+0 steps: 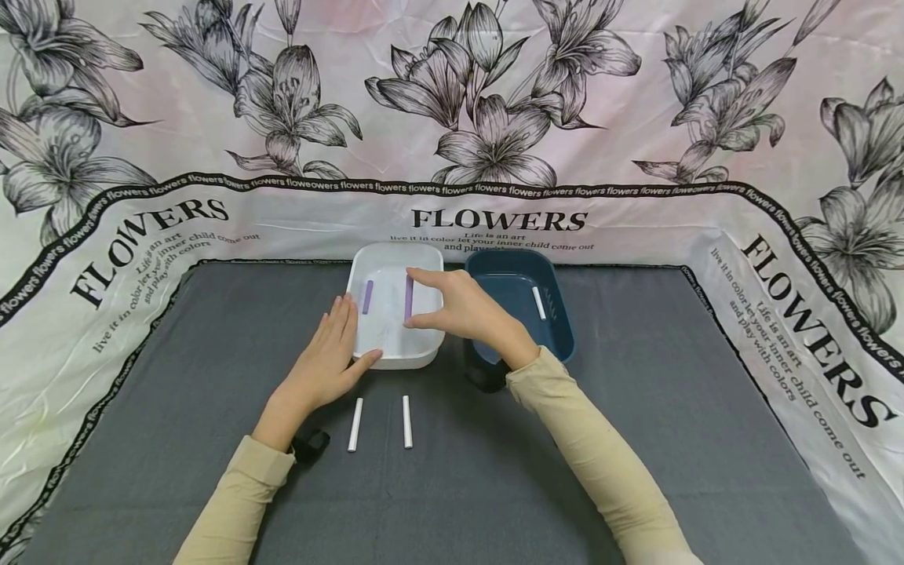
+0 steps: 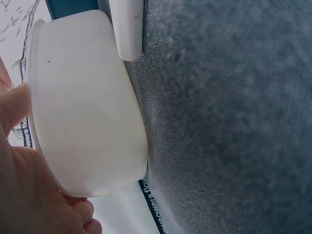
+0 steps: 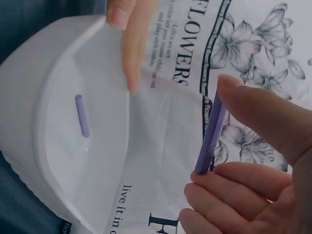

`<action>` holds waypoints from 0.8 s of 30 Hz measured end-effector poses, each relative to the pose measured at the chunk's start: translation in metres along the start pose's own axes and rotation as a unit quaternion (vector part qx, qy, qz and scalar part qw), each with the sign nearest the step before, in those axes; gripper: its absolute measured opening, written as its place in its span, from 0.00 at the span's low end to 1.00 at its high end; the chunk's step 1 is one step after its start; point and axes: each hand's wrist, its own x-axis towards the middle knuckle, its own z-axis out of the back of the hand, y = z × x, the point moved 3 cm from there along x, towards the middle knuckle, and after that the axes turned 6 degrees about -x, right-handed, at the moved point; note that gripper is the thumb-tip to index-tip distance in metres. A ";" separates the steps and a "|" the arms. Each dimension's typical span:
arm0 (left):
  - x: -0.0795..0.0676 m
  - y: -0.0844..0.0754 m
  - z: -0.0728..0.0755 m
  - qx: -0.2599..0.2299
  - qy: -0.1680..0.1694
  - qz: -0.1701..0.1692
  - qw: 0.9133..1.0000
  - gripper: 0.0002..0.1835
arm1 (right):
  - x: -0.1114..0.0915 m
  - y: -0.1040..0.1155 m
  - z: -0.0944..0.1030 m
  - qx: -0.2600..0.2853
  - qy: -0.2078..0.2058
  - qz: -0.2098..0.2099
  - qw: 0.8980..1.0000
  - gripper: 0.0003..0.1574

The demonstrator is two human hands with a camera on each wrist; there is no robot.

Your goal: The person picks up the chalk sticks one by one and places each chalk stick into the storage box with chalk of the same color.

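Whether this is a home or a studio I cannot tell: a grey cloth (image 1: pixel 452 494) lies flat under the work, bordered on three sides by a floral sheet (image 1: pixel 395 161) printed with "FLOWERS".

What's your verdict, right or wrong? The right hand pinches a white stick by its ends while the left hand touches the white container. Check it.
Wrong in colour: the stick the right hand pinches by its ends is purple, as the right wrist view shows. The left hand does touch the white container.
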 end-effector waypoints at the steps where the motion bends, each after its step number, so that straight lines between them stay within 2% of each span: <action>1: 0.000 0.000 0.000 0.001 0.000 0.000 1.000 0.49 | 0.003 -0.001 0.000 0.002 0.002 0.000 1.000 0.47; 15: 0.000 -0.001 0.000 -0.002 -0.002 0.000 1.000 0.49 | 0.044 -0.017 0.002 0.001 0.030 -0.021 0.999 0.50; 24: 0.000 0.000 0.001 -0.001 -0.001 0.000 1.000 0.49 | 0.064 -0.029 -0.002 0.053 0.030 -0.026 0.998 0.50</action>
